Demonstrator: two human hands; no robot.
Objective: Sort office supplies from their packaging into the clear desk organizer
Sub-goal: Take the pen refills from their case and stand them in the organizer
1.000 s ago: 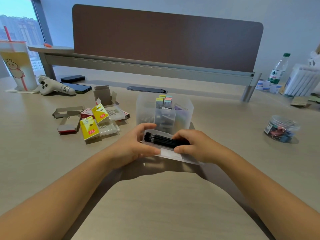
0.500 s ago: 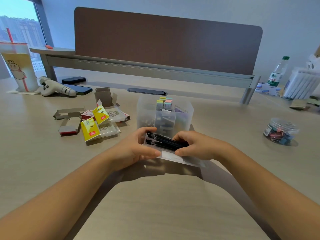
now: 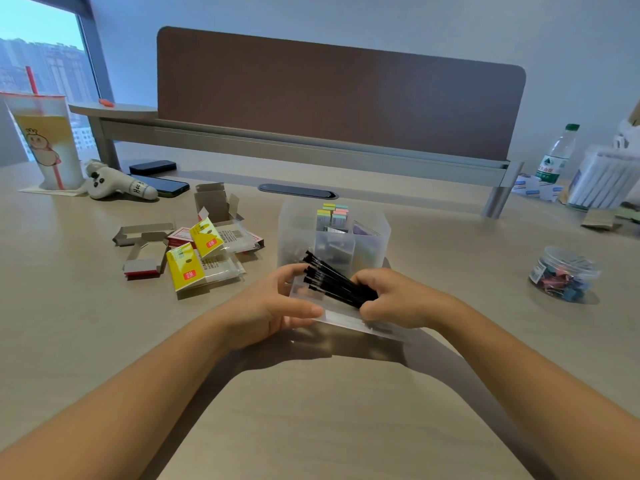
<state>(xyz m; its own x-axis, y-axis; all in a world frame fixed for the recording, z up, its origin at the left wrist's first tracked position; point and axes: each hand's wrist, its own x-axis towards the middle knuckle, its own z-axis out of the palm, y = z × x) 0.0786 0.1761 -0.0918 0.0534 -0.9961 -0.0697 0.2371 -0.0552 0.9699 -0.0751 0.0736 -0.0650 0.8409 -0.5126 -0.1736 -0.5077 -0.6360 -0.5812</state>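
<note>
A bundle of thin black pens (image 3: 329,280) sticks up and to the left out of a clear plastic sleeve (image 3: 343,318), just in front of the clear desk organizer (image 3: 301,233). My right hand (image 3: 394,299) grips the bundle's lower right end. My left hand (image 3: 273,306) holds the sleeve's left side, thumb on its front and fingers behind. The organizer holds pastel sticky notes (image 3: 332,214) and other small items in its compartments.
Opened yellow packets and flattened cartons (image 3: 194,251) lie left of the organizer. A round tub of coloured binder clips (image 3: 562,278) stands at right. Farther back are a drink cup (image 3: 43,140), a plush toy (image 3: 114,183), two phones (image 3: 162,183) and a water bottle (image 3: 556,154).
The pens lay flat in the sleeve before; my right hand has tilted and drawn them so their tips rise up-left out of it. My left hand keeps holding the sleeve.
</note>
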